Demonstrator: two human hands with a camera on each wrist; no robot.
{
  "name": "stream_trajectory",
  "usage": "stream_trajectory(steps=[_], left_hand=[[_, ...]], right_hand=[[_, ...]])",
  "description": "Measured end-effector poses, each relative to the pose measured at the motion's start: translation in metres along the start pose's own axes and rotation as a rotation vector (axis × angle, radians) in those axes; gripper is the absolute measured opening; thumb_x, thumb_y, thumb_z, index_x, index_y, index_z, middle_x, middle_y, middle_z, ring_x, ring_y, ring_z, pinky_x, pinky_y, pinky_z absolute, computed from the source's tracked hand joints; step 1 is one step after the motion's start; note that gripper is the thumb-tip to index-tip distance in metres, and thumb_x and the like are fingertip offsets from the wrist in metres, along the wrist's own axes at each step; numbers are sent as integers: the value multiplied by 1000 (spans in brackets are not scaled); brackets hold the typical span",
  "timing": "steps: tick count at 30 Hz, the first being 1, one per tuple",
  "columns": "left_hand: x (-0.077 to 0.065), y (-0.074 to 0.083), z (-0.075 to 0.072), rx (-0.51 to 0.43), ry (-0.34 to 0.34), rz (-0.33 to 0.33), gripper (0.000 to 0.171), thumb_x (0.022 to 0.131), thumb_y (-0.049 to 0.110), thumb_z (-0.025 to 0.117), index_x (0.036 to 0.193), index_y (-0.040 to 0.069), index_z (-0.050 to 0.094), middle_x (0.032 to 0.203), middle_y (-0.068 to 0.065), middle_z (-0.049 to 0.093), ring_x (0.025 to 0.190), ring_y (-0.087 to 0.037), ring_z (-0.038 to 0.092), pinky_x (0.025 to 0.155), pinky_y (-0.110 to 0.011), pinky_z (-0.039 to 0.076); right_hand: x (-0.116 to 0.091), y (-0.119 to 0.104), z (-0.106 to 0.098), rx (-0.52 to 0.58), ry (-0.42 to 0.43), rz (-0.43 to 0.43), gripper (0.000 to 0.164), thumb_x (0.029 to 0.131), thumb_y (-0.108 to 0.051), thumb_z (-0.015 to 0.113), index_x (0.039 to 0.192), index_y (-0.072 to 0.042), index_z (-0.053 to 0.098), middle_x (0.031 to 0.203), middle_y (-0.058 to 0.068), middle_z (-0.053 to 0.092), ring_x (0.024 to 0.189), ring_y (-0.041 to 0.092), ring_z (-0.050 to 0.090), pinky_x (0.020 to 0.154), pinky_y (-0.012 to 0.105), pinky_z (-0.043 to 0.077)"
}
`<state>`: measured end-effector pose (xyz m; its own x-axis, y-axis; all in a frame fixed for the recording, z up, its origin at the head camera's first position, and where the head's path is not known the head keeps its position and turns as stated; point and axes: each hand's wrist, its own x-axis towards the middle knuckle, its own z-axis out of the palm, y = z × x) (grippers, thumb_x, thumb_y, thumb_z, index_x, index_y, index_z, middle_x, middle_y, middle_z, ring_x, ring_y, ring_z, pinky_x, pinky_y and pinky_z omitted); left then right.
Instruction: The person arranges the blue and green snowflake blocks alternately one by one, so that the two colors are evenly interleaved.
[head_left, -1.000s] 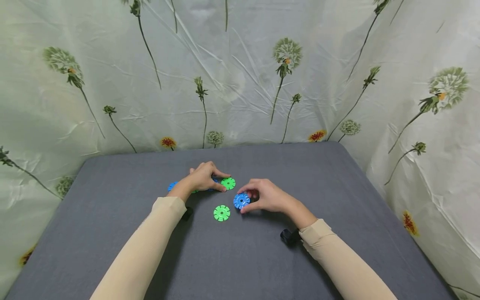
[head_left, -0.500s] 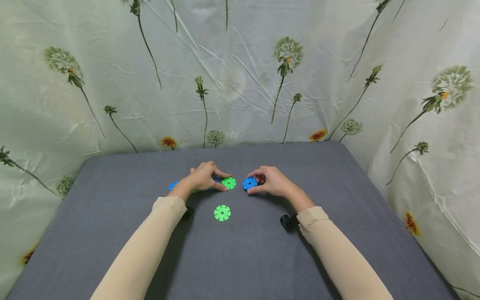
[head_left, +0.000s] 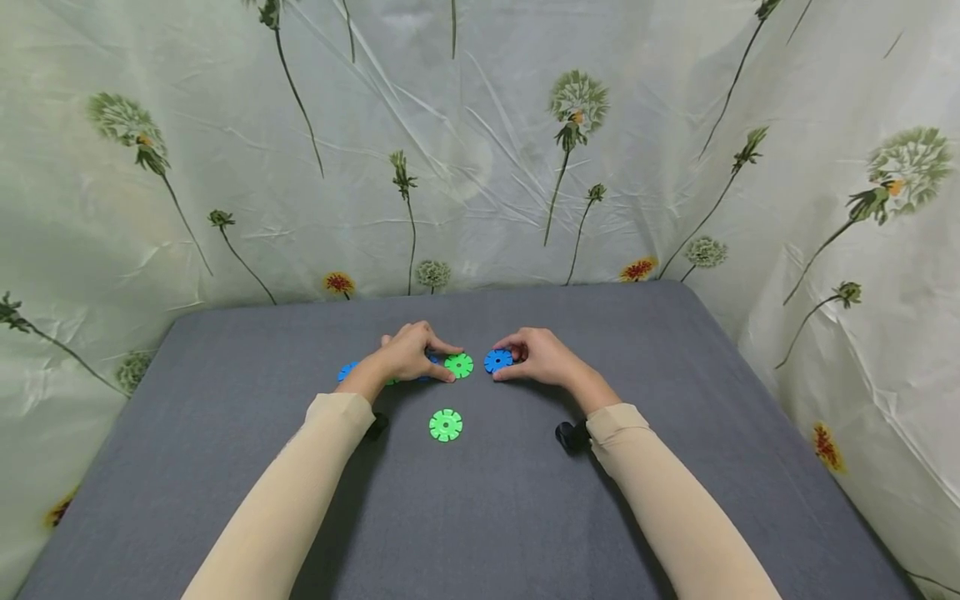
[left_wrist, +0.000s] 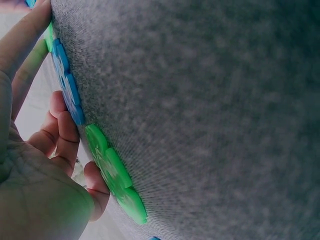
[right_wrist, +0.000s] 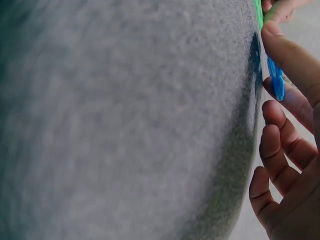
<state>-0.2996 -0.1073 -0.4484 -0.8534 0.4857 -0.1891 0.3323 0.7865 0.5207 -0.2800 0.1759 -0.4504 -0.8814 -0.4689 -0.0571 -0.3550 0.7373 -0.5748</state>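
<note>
A row of notched plastic discs lies on the grey table, partly hidden by my left hand (head_left: pixel 405 354). At the row's right end, its thumb and index finger grip the opposite edges of a green disc (head_left: pixel 459 365). My right hand (head_left: pixel 542 358) pinches a blue disc (head_left: pixel 498 360) between thumb and index finger, a small gap to the right of that green one. In the right wrist view this blue disc (right_wrist: pixel 275 80) stands off the cloth, with a shadow below. The left wrist view shows another blue disc (left_wrist: pixel 67 82) and a green one (left_wrist: pixel 116 172) under the left palm.
One loose green disc (head_left: pixel 446 425) lies nearer the person, below the row. A blue disc (head_left: pixel 347 371) shows at the row's left end, beside the left wrist. The grey cloth-covered table (head_left: pixel 480 517) meets a flower-printed curtain (head_left: pixel 480 167) at the back.
My right hand has carried the blue disc from near the loose green disc up and away, level with the row, then slightly left. The left hand has stayed in place.
</note>
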Motion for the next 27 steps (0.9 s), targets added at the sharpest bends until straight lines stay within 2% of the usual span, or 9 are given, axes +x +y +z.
stream_trajectory(steps=[13, 27], left_hand=[[-1, 0, -1, -7, -9, -26, 53, 87, 45, 90, 137, 39, 74, 124, -4, 58, 105, -23, 48, 84, -45, 24], [-1, 1, 0, -14, -2, -11, 52, 87, 43, 90, 137, 38, 75, 124, -6, 58, 106, -23, 49, 84, -47, 25]], right_hand=[[8, -2, 5, 8, -20, -12, 52, 92, -39, 88, 137, -16, 76, 94, 1, 62, 85, 15, 52, 78, 30, 43], [7, -1, 6, -2, -21, -2, 56, 91, -38, 88, 142, -17, 73, 94, 1, 61, 84, 15, 50, 77, 30, 42]])
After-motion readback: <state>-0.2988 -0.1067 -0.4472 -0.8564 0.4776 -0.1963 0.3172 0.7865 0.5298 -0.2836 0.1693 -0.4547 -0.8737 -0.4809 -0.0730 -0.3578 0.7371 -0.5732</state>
